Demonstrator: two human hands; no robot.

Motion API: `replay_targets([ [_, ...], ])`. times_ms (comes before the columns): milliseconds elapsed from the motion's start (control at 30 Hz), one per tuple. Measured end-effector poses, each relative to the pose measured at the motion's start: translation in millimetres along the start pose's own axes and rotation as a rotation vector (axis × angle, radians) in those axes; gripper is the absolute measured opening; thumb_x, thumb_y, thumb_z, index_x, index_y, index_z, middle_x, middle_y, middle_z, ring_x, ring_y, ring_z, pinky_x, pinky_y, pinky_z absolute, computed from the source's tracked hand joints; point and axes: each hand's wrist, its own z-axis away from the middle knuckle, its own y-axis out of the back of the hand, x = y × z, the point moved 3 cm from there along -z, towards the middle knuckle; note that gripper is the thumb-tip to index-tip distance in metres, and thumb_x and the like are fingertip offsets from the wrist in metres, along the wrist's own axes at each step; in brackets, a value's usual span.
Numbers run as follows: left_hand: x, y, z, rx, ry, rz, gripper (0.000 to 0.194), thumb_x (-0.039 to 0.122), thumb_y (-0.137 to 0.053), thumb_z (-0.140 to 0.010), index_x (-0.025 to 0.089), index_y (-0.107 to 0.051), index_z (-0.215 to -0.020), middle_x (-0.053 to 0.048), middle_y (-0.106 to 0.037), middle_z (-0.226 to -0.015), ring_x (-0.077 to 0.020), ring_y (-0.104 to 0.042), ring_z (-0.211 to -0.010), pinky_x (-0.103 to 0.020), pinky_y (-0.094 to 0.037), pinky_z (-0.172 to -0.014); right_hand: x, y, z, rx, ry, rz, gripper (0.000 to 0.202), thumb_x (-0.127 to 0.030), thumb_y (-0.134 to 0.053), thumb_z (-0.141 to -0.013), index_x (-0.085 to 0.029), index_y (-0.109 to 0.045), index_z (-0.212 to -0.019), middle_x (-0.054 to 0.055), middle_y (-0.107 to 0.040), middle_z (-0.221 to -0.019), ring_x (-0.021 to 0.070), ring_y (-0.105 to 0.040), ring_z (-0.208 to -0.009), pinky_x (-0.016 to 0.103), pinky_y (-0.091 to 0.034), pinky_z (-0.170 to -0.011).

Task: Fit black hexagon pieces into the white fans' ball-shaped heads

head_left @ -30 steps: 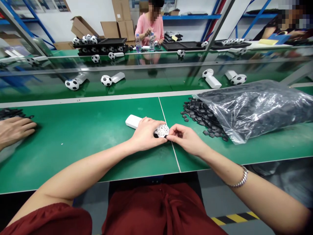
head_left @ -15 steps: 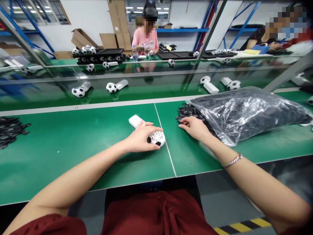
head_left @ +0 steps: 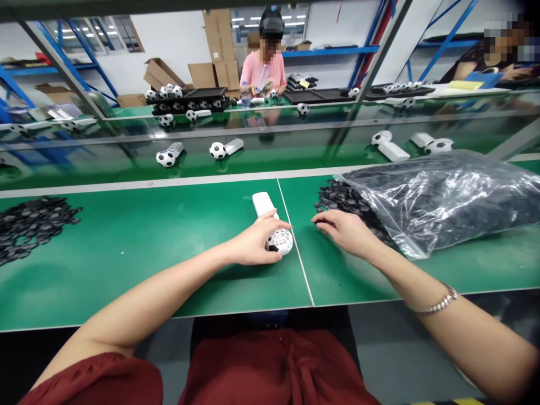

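On the green tabletop, my left hand (head_left: 255,241) is wrapped round a white ball-shaped piece (head_left: 282,241) with open lattice cells and a dark patch on its near left side. A white block-like part (head_left: 263,205) extends from the ball toward the back. To the right, my right hand (head_left: 343,229) pinches a small black piece (head_left: 321,221) between thumb and fingertips. It is just in front of a heap of small black pieces (head_left: 343,198) that spills from the mouth of a clear plastic bag (head_left: 455,197).
Another heap of black pieces (head_left: 37,222) lies at far left. Soccer-patterned balls with white blocks (head_left: 394,151) rest on the glossy green strip beyond the pale rail (head_left: 189,183). A person in pink (head_left: 264,70) sits opposite; another is at upper right.
My right hand has drawn back slightly from the black heap with a small black piece in its fingertips. The ball and its white block have turned in my left hand. The view has shifted left.
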Motion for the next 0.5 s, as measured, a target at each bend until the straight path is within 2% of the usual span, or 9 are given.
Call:
replay_targets([
  [67,-0.1,-1.3,-0.7,0.004,-0.008,-0.004,0.058,0.018,-0.061,-0.066,0.017,-0.044,-0.121,-0.009,-0.045,-0.13,-0.0273,-0.013,-0.136,-0.045,-0.02,-0.11,-16.8,-3.1,8.8,-0.063,-0.042,-0.335,0.013,-0.028,-0.05,-0.081,-0.021,-0.061,-0.086,0.002,-0.065,-0.079,0.017,-0.061,-0.073,0.03,-0.05,-0.069],
  [133,-0.5,-3.3,-1.2,0.012,-0.014,-0.003,0.058,0.018,-0.061,-0.065,0.016,-0.044,-0.12,-0.009,-0.045,-0.128,-0.0273,-0.013,-0.136,-0.045,-0.019,-0.11,-34.4,-6.2,16.0,-0.118,-0.051,-0.544,0.015,-0.033,-0.052,-0.08,-0.02,-0.06,-0.083,0.001,-0.065,-0.078,0.0158,-0.061,-0.072,0.029,-0.05,-0.069],
  [233,-2.9,-3.7,-1.4,0.01,-0.035,0.016,0.056,0.016,-0.061,-0.065,0.017,-0.045,-0.119,-0.008,-0.046,-0.127,-0.0269,-0.011,-0.136,-0.045,-0.017,-0.111,-51.1,-7.5,21.3,-0.111,-0.032,-0.653,0.016,-0.034,-0.057,-0.078,-0.02,-0.06,-0.086,0.001,-0.065,-0.082,0.0152,-0.06,-0.077,0.029,-0.049,-0.074],
  [333,-6.4,-1.2,-0.9,-0.03,-0.076,0.055,0.059,0.015,-0.061,-0.064,0.018,-0.043,-0.12,-0.007,-0.044,-0.13,-0.0261,-0.008,-0.136,-0.044,-0.017,-0.111,-53.3,-7.6,22.2,-0.05,-0.067,-0.71,0.021,-0.035,-0.063,-0.074,-0.019,-0.054,-0.084,0.0,-0.061,-0.075,0.0142,-0.059,-0.069,0.027,-0.049,-0.066],
  [433,-9.3,0.6,-0.8,-0.063,-0.095,0.074,0.062,0.014,-0.062,-0.063,0.019,-0.043,-0.121,-0.007,-0.042,-0.131,-0.0266,-0.007,-0.137,-0.045,-0.017,-0.111,-53.7,-9.6,22.4,-0.097,-0.092,-0.786,0.02,-0.035,-0.061,-0.076,-0.018,-0.05,-0.078,0.0,-0.057,-0.073,0.0144,-0.06,-0.068,0.027,-0.05,-0.065],
  [500,-9.8,0.1,-1.3,-0.061,-0.101,0.077,0.062,0.013,-0.062,-0.062,0.018,-0.043,-0.121,-0.007,-0.043,-0.131,-0.0264,-0.007,-0.137,-0.044,-0.016,-0.111,-55.9,-9.5,22.3,-0.131,-0.078,-0.829,0.017,-0.034,-0.058,-0.079,-0.018,-0.05,-0.08,0.001,-0.058,-0.076,0.0151,-0.061,-0.072,0.029,-0.051,-0.067],
])
